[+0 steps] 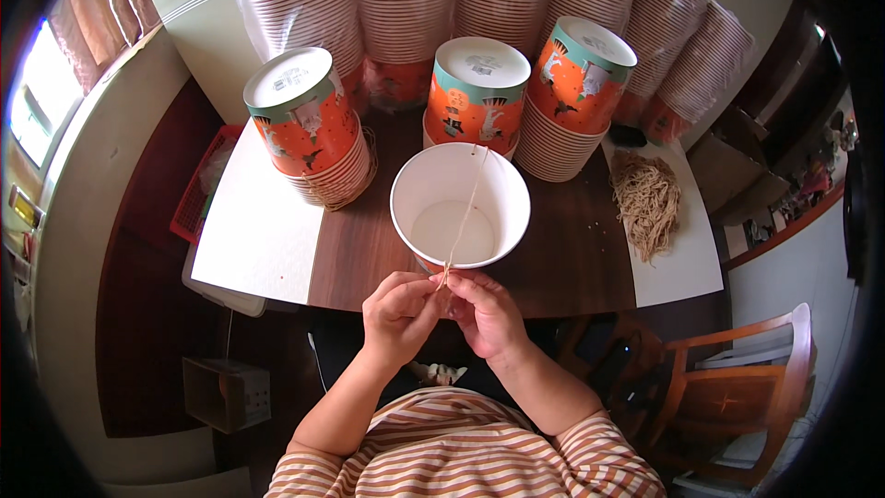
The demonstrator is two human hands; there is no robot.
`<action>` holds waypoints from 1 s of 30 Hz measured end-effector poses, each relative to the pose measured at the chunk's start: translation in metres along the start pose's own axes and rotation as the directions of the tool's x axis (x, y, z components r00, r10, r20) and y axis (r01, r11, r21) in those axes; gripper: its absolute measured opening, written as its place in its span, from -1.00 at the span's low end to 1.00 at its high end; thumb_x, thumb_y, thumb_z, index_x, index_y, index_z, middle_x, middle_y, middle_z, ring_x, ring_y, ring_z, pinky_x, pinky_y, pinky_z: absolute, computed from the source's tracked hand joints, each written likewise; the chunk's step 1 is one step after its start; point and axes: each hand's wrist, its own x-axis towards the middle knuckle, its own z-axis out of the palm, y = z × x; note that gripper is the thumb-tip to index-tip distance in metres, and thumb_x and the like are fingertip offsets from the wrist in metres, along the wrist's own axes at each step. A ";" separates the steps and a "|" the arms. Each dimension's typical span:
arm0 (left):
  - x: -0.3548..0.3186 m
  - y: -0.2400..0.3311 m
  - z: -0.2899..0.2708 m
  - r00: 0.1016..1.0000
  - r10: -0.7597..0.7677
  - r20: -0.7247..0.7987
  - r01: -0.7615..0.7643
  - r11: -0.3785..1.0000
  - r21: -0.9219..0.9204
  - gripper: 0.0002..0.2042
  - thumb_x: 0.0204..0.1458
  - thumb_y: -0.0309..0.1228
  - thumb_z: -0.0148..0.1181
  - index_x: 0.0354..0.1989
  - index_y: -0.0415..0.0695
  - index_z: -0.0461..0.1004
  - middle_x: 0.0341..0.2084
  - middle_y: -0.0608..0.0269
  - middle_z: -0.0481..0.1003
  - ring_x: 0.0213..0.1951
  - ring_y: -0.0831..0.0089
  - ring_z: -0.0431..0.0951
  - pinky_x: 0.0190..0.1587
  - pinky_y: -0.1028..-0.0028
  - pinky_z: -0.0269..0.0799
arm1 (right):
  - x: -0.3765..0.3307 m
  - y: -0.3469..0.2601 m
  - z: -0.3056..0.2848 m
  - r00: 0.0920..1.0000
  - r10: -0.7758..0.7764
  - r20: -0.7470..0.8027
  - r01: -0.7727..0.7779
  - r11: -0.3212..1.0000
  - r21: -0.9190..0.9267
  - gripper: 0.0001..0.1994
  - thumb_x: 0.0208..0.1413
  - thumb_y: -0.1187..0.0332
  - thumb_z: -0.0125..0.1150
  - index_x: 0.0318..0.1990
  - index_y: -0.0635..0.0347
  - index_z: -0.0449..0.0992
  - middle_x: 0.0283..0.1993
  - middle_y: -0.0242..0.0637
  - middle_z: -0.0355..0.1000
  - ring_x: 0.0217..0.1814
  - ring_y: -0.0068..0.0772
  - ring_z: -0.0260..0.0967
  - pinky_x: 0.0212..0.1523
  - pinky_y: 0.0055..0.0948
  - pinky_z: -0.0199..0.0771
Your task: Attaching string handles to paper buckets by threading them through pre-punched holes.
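Observation:
In front of me a large white-lined paper bucket [413, 186] stands upright on the table, its mouth facing up. A thin tan string [472, 201] runs from a small hole near its far rim across the mouth to the near rim. There both my hands pinch the string where it bunches into a knot or loop. My left hand [400, 312] is closed on it from the left, thumb and fingers together. From the right, my right hand [487, 312] closes on the same spot, just outside the rim. The string's ends are partly hidden by my fingers.
Upside-down stacks of orange printed buckets stand behind: a left stack [297, 134], a middle stack [479, 101] and a right stack [576, 83]. Tall plastic-wrapped bucket stacks [406, 0] line the back. A bundle of tan strings [647, 203] lies at right. A wooden chair [737, 392] stands lower right.

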 end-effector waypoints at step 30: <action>-0.004 -0.008 0.007 0.828 -0.524 0.198 0.520 0.586 -0.622 -0.88 0.16 -0.55 0.13 -0.21 -0.36 0.50 -0.31 0.22 0.58 -0.27 0.55 0.56 -0.11 0.56 0.47 | -0.008 -0.030 0.011 0.508 -0.696 0.507 0.594 -0.143 -0.792 -0.78 -0.05 0.56 0.30 -0.19 0.21 0.51 -0.30 -0.26 0.43 -0.49 -0.42 0.37 -0.51 -0.48 0.37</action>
